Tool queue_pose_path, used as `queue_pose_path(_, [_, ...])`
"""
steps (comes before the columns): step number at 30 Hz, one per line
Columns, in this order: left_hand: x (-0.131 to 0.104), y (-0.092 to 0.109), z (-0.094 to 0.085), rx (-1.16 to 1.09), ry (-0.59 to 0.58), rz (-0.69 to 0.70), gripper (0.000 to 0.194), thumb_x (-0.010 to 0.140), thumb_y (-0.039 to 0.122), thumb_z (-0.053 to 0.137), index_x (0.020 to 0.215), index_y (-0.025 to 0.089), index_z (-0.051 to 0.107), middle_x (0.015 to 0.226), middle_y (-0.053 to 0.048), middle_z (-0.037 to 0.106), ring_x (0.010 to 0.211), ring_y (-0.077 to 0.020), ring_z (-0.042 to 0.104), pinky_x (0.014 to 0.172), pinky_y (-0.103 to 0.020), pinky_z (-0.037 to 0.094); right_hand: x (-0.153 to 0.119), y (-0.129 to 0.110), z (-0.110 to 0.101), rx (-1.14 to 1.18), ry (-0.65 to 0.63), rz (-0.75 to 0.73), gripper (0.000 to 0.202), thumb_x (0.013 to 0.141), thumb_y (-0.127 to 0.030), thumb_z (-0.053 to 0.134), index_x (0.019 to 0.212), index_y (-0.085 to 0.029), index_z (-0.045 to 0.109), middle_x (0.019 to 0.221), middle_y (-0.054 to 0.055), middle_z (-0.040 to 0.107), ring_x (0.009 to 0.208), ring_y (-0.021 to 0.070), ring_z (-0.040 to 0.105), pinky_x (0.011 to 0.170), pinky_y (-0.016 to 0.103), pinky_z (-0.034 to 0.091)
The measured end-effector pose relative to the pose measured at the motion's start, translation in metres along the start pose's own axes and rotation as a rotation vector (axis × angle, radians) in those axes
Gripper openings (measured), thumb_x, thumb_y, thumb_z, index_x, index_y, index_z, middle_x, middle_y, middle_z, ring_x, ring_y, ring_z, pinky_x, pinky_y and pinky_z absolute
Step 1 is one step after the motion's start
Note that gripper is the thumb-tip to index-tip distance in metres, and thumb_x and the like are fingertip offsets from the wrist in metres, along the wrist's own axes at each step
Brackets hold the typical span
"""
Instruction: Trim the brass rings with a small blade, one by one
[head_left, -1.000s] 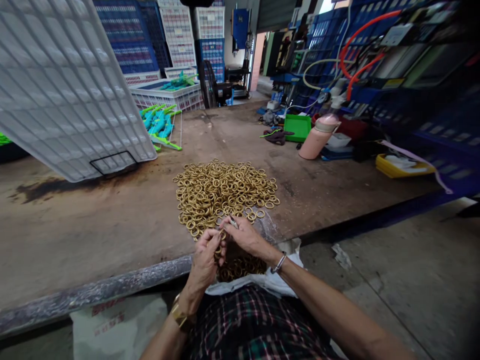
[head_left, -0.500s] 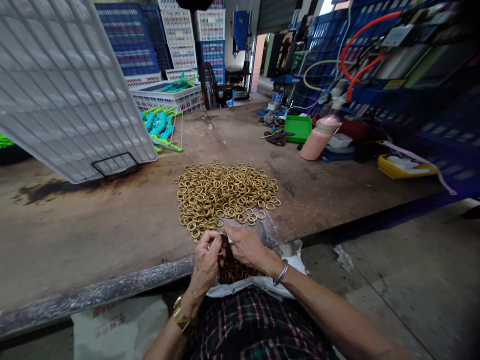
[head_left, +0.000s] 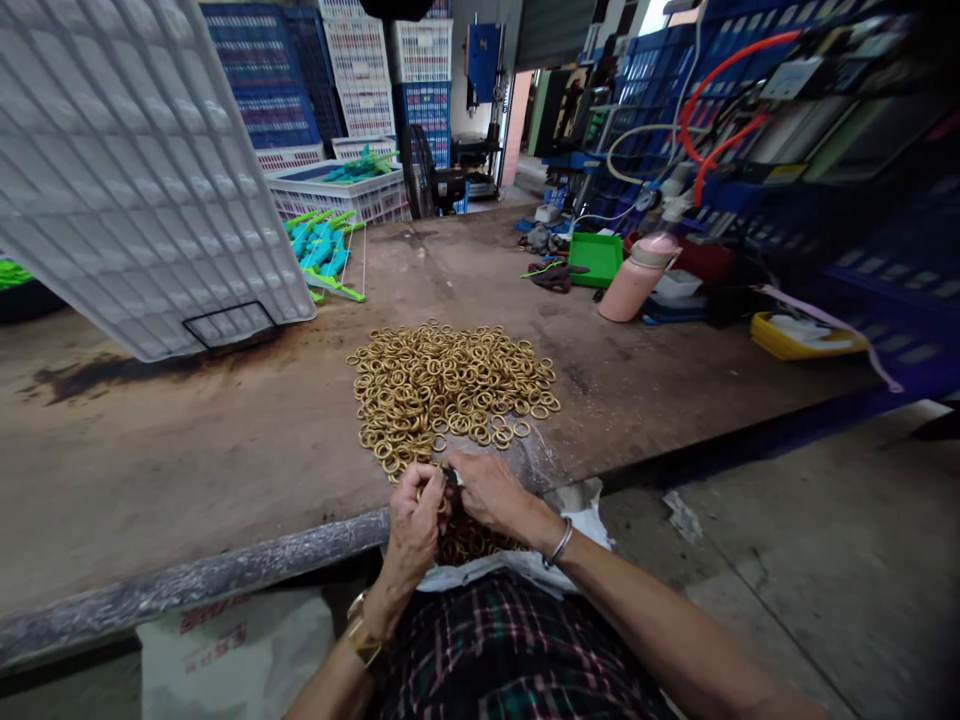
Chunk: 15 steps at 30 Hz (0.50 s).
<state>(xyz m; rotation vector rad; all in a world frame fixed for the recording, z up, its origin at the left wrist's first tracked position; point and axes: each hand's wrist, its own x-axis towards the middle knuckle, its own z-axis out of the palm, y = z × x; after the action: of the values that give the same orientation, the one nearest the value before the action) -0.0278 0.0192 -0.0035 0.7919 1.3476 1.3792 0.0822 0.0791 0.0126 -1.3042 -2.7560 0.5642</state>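
Note:
My left hand (head_left: 417, 508) is closed, with gold-coloured rings pinched in its fingers over the table's front edge. My right hand (head_left: 491, 490) meets it from the other side, its fingers closed around a small black object (head_left: 450, 477) whose kind I cannot make out. Just beyond both hands, a wide heap of gold-coloured rings (head_left: 454, 385) lies on the table. Below them, an opened white bag (head_left: 487, 572) at my lap holds many more rings (head_left: 472, 545). The fingertips partly hide what lies between the hands.
The brown table (head_left: 262, 440) has a plastic-wrapped front edge. A tilted white ribbed crate (head_left: 165, 190) stands at left, with teal and green toy bows (head_left: 324, 250) behind it. At right are a pink bottle (head_left: 637, 280), a green tray (head_left: 596, 257) and a yellow tray (head_left: 802, 340).
Both hands stay together in nearly the same place, with only slight finger movement. The view has shifted a little; the ring heap looks unchanged.

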Motion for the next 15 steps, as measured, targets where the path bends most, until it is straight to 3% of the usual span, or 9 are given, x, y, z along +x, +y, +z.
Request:
queue_pose_path(5, [-0.020,0.013,0.003,0.000,-0.038,-0.086,0.033,0.074,0.048,0.055,0.067,0.018,0.046,0.046,0.008,0.044,0.036,-0.0040,0.035,0.035,-0.015,0.027,-0.001,0.005,0.003,-0.022,-0.013,0.073,0.025,0.079,-0.016,0.041,0.098,-0.013,0.057,0.082,0.011,0.067,0.072,0.0196,0.061,0.060,0.025,0.038])
queue_pose_path(8, [-0.043,0.022,0.004,0.010,-0.226,-0.188,0.032,0.074,0.046,0.057,0.066,0.017,0.047,0.050,0.006,0.049,0.037,-0.0029,0.036,0.036,-0.015,0.028,-0.005,0.019,0.002,-0.034,-0.001,0.176,0.027,0.076,-0.009,0.040,0.097,-0.012,0.057,0.080,0.010,0.066,0.071,0.0187,0.060,0.061,0.025,0.037])
queue_pose_path(11, [-0.053,0.015,0.000,-0.081,-0.395,-0.427,0.028,0.072,0.042,0.062,0.068,0.017,0.049,0.051,0.004,0.052,0.036,-0.0037,0.039,0.033,-0.014,0.024,-0.018,0.036,0.004,0.052,0.103,0.160,0.023,0.077,-0.011,0.041,0.095,-0.013,0.055,0.078,0.008,0.064,0.071,0.0173,0.057,0.062,0.024,0.036])
queue_pose_path(13, [-0.050,0.001,-0.007,-0.197,-0.365,-0.610,0.025,0.070,0.035,0.065,0.066,0.016,0.048,0.051,0.003,0.053,0.035,-0.0044,0.040,0.030,-0.013,0.022,-0.034,0.044,0.013,0.155,0.160,0.076,0.019,0.079,-0.014,0.040,0.091,-0.016,0.055,0.076,0.006,0.062,0.069,0.0151,0.054,0.063,0.023,0.035])
queue_pose_path(15, [-0.043,-0.014,-0.016,-0.313,-0.231,-0.779,0.017,0.070,0.024,0.065,0.067,0.014,0.051,0.053,0.002,0.054,0.037,-0.0052,0.045,0.030,-0.013,0.026,-0.054,0.051,0.027,0.240,0.140,0.011,0.018,0.081,-0.015,0.038,0.083,-0.017,0.055,0.071,0.003,0.059,0.064,0.0134,0.051,0.062,0.023,0.034])
